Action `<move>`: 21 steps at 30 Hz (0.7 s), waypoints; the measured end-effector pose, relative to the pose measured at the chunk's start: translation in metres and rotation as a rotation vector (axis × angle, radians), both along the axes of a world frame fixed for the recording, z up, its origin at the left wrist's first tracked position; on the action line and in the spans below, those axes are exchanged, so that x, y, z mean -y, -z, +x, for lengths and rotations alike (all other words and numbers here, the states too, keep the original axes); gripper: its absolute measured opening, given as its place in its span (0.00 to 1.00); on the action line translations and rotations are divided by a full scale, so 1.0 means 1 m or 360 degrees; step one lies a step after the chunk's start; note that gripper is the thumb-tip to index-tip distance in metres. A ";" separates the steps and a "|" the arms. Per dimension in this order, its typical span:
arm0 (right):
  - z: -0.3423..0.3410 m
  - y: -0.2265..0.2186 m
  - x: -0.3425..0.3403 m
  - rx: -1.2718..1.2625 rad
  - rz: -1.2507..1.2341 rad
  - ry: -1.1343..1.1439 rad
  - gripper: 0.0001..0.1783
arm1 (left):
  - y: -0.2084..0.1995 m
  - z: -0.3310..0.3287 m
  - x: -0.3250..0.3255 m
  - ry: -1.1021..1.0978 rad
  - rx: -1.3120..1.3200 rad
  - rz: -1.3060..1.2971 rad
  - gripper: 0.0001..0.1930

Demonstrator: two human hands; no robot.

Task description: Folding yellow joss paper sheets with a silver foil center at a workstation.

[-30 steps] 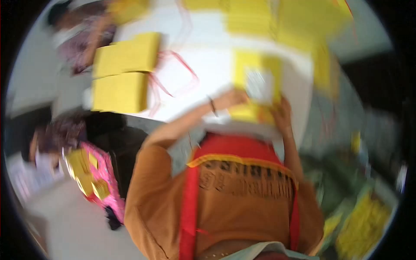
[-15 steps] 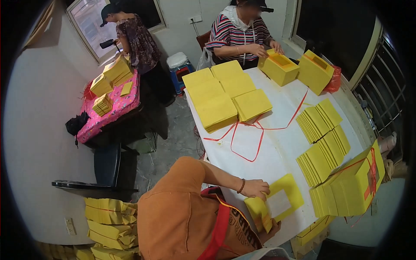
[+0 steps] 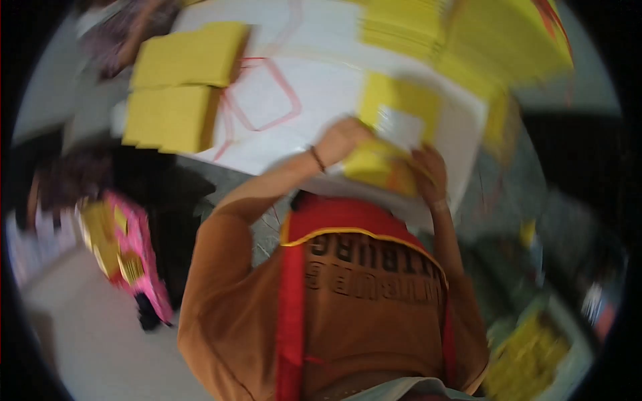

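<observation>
At the near edge of the table, a folded piece of yellow paper lies between my hands, blurred by motion. My left hand is closed on its left end. The fingers of my right hand wrap around its right end. Just beyond them a flat yellow sheet lies on the table, with a white rectangular patch on it. Exactly how the fingertips grip the paper is smeared.
Stacks of yellow paper stand left on the white table, beside loops of red ribbon. More yellow bundles lie at the far right. Another person's arm shows far left. A pink-covered table is at left.
My view has swung to the right and downward, so the table and stacks sit higher and further left. Both hands stay on the folded yellow paper, and my right hand now shows more fully.
</observation>
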State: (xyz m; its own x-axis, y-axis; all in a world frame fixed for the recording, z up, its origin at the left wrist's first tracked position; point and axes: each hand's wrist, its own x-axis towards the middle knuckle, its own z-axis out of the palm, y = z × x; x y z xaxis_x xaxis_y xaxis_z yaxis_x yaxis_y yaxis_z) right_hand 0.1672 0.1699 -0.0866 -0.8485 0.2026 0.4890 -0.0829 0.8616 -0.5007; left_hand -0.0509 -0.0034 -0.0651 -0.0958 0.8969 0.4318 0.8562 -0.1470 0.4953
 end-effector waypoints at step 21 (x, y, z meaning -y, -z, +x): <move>-0.039 -0.021 -0.016 0.0239 -0.1552 0.1133 0.24 | -0.019 -0.009 -0.062 -0.0832 0.0746 -0.0819 0.16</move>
